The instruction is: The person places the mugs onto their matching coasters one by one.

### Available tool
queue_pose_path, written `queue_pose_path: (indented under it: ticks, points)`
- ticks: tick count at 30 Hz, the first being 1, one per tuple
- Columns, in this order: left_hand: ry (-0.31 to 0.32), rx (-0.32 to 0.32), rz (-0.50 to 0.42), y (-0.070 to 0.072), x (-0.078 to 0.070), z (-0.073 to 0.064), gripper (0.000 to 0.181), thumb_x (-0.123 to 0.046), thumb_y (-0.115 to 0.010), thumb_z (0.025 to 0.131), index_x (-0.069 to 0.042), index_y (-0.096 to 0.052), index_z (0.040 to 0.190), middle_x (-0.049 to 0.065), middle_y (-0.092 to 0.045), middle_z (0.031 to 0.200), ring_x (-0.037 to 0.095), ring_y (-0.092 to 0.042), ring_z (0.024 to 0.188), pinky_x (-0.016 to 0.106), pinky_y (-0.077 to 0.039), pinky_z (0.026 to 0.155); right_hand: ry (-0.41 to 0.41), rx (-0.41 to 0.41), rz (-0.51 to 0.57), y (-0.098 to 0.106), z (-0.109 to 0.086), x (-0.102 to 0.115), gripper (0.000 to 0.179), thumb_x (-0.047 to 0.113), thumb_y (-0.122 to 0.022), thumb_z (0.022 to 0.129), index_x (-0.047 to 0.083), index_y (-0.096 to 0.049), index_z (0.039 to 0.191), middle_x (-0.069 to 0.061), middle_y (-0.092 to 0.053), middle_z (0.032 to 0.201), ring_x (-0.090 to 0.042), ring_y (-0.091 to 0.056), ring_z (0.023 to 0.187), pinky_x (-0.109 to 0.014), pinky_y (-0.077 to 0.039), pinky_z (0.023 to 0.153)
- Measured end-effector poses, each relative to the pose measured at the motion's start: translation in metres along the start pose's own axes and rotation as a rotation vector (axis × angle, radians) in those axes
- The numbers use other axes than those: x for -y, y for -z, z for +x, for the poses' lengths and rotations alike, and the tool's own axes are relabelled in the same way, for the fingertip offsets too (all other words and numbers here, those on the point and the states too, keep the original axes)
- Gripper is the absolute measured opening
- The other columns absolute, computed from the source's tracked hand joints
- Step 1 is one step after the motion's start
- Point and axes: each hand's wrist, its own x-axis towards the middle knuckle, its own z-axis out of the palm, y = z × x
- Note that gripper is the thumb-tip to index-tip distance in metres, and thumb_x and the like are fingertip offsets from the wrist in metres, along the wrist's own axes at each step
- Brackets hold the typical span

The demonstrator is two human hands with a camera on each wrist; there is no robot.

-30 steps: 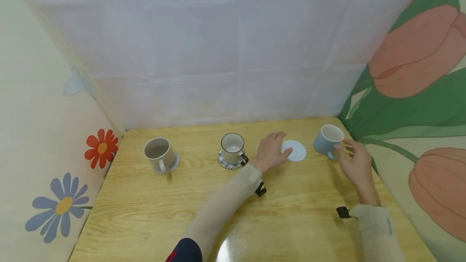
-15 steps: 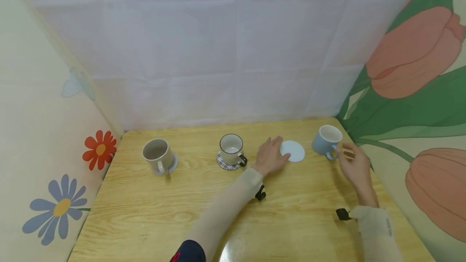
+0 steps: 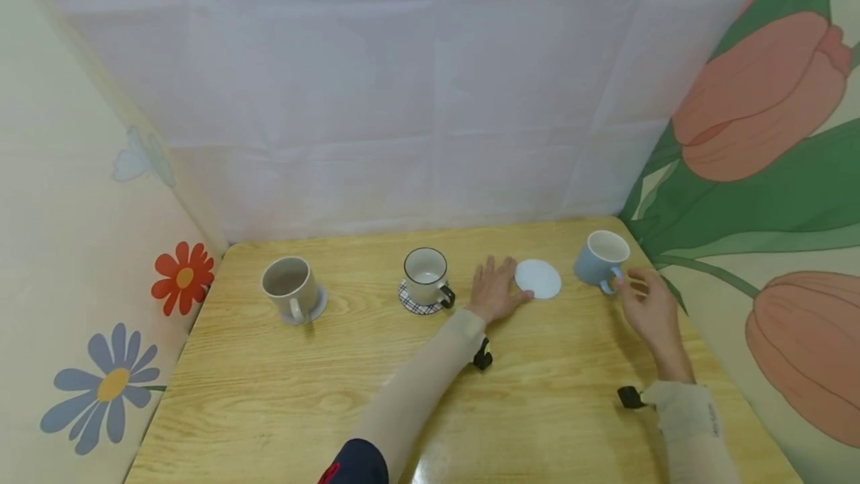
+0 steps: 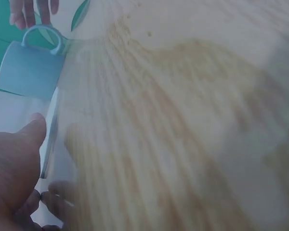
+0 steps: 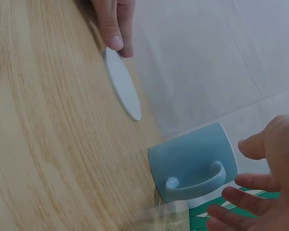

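Observation:
A round white coaster (image 3: 538, 279) lies flat on the wooden table. Beside its left edge my left hand (image 3: 493, 291) rests with fingers spread, the thumb at the coaster's near rim. To the right of the coaster stands a light blue mug (image 3: 594, 264), upright on bare table, its handle towards me. My right hand (image 3: 649, 310) is close by that handle. In the right wrist view, its loosely bent fingers (image 5: 250, 199) are near the blue mug (image 5: 192, 156) without gripping it. The left wrist view shows the coaster edge-on past my left thumb (image 4: 33, 129).
Left of my left hand, a white mug with a black rim (image 3: 425, 281) stands on a checked coaster (image 3: 411, 306). Farther left a beige mug (image 3: 305, 293) stands on a pale coaster (image 3: 322, 305). A white cloth (image 3: 403, 95) hangs behind the table; patterned cloths flank it.
My left hand has shifted slightly left off the white coaster, its fingers spreading lower towards the table. My right hand stays by the mug's handle. The head view has drifted slightly.

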Motion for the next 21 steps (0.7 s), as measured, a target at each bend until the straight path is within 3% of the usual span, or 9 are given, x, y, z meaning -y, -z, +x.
queue_pose_path:
  ticks: [2,5,8,12,21]
  points:
    - [-0.002,-0.001,0.018,-0.002,0.001,0.001,0.084,-0.063,-0.059,0.103,-0.020,-0.032,0.169,-0.002,-0.025,0.177,0.032,-0.009,0.167,0.050,-0.002,0.137,0.007,-0.006,0.000,-0.001,0.000,-0.001,0.055,0.031,-0.055,0.111,-0.011,-0.053,0.146,-0.033,-0.054,0.147,-0.057,-0.059,0.129,-0.007,-0.040,0.080]
    - [-0.009,0.001,0.018,-0.004,0.002,0.004,0.082,-0.061,-0.058,0.104,-0.019,-0.032,0.169,-0.001,-0.024,0.178,0.034,-0.007,0.167,0.052,0.000,0.136,0.010,-0.011,0.000,-0.002,0.001,-0.002,0.053,0.029,-0.056,0.110,-0.012,-0.054,0.144,-0.034,-0.055,0.146,-0.057,-0.060,0.129,-0.013,-0.048,0.085]
    - [-0.010,0.002,0.043,-0.006,0.002,0.006,0.080,-0.060,-0.057,0.105,-0.019,-0.032,0.169,-0.001,-0.024,0.178,0.034,-0.006,0.167,0.053,0.000,0.136,-0.005,-0.001,-0.002,-0.004,0.002,-0.003,0.054,0.029,-0.055,0.111,-0.012,-0.053,0.145,-0.035,-0.054,0.147,-0.057,-0.059,0.130,-0.036,-0.058,0.095]
    - [-0.018,-0.002,0.104,-0.004,0.001,0.007,0.079,-0.061,-0.056,0.105,-0.022,-0.033,0.169,-0.003,-0.026,0.177,0.034,-0.010,0.167,0.053,-0.005,0.137,-0.026,0.027,0.002,-0.006,0.003,-0.005,0.056,0.030,-0.054,0.111,-0.013,-0.051,0.147,-0.037,-0.051,0.151,-0.058,-0.057,0.132,-0.065,-0.053,0.105]
    - [-0.068,0.008,0.196,-0.002,0.002,0.007,0.075,-0.060,-0.052,0.107,-0.024,-0.034,0.169,-0.005,-0.027,0.177,0.029,-0.017,0.166,0.048,-0.014,0.137,-0.030,0.048,-0.005,-0.008,0.006,-0.011,0.053,0.027,-0.053,0.112,-0.015,-0.053,0.143,-0.042,-0.054,0.146,-0.058,-0.056,0.133,-0.066,-0.049,0.109]
